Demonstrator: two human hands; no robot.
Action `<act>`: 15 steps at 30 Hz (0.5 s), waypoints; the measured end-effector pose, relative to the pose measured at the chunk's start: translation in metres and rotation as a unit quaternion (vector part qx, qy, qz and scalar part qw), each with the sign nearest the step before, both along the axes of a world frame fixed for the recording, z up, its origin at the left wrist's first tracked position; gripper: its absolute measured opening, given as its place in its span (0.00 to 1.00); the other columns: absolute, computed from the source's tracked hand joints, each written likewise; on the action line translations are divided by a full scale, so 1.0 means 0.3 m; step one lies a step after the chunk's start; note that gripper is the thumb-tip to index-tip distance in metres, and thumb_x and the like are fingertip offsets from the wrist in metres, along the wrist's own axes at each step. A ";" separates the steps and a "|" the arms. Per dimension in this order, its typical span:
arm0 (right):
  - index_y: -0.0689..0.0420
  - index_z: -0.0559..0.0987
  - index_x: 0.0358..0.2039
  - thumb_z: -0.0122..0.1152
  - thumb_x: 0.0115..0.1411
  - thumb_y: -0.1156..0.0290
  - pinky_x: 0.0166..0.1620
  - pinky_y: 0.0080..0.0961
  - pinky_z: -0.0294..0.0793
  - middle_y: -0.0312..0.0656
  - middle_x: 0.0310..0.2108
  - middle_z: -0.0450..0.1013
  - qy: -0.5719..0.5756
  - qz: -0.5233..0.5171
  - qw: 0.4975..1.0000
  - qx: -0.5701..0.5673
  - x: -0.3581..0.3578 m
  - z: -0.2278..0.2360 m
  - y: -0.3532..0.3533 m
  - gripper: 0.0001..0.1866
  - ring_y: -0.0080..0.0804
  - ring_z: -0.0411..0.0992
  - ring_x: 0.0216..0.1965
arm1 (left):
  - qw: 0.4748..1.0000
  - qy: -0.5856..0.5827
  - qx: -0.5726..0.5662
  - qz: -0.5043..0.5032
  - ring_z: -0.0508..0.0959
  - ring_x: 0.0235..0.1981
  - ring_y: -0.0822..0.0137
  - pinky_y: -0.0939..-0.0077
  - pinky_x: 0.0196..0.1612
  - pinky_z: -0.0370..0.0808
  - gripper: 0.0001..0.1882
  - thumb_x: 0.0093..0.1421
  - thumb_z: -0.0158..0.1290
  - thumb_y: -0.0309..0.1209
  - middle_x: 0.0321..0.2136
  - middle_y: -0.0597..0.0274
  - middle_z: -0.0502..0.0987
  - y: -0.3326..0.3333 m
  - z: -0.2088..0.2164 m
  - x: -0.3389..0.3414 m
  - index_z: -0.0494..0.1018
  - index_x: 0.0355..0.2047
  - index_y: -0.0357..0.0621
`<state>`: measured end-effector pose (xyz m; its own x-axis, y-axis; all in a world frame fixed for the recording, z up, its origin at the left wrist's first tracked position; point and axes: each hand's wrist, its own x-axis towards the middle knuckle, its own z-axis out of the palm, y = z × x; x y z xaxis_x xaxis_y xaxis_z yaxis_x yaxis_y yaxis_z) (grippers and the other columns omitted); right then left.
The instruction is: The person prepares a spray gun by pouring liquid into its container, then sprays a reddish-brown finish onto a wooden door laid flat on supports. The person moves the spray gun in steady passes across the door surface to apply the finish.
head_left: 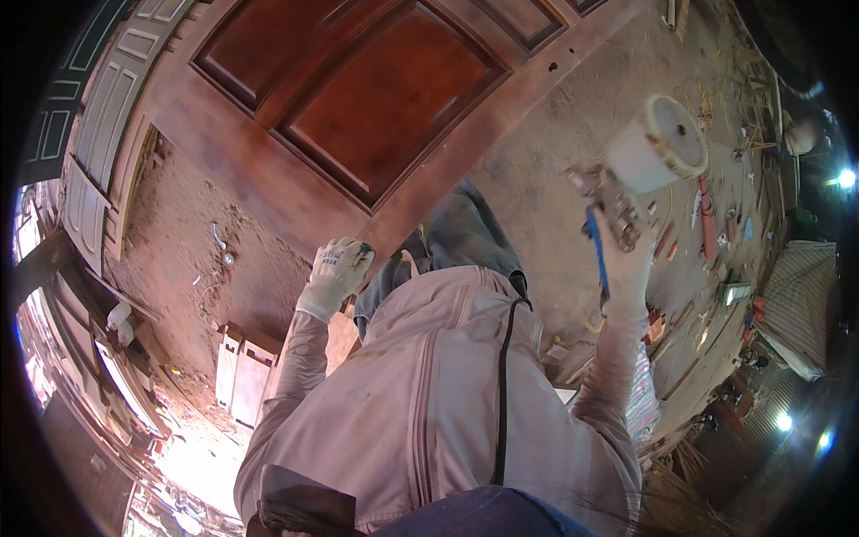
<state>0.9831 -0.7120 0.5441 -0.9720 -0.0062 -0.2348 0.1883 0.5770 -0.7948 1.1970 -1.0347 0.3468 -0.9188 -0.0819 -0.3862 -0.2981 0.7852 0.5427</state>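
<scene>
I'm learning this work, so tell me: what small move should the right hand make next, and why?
Probably swing the spray gun in the right hand back toward the door: it is held off to the side, while the left hand is at the door's near corner and the border looks duller than the red panel.

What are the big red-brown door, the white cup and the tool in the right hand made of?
Door: probably wood, glossy-varnished; its panels shine, though grain barely shows. Cup: likely plastic, smooth and whitish, with tan marks around its rim. Tool: seems metal, judging by its silvery glints, but blur hides detail.
</scene>
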 end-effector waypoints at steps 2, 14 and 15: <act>0.66 0.76 0.50 0.63 0.59 0.77 0.41 0.19 0.75 0.40 0.37 0.79 -0.038 0.082 0.995 0.031 0.073 0.042 0.009 0.19 0.20 0.75 0.35 | 1.000 -0.013 0.007 -0.025 0.77 0.42 0.52 0.58 0.45 0.72 0.14 0.59 0.52 0.41 0.36 0.58 0.79 0.047 -0.002 0.009 0.79 0.35 0.46; 0.65 0.77 0.48 0.68 0.57 0.75 0.39 0.20 0.77 0.41 0.38 0.78 -0.047 0.086 0.994 -0.046 -0.167 -0.036 0.226 0.19 0.23 0.77 0.36 | 0.988 -0.092 0.064 0.104 0.79 0.40 0.50 0.54 0.41 0.75 0.17 0.61 0.53 0.43 0.37 0.51 0.80 0.427 -0.008 0.127 0.78 0.41 0.45; 0.65 0.77 0.48 0.68 0.57 0.73 0.39 0.21 0.76 0.41 0.37 0.78 -0.048 0.092 0.993 -0.052 -0.231 -0.035 0.258 0.19 0.24 0.77 0.36 | 0.990 -0.036 0.056 0.125 0.79 0.40 0.50 0.55 0.41 0.75 0.17 0.61 0.53 0.43 0.36 0.51 0.80 0.467 -0.022 0.146 0.78 0.41 0.44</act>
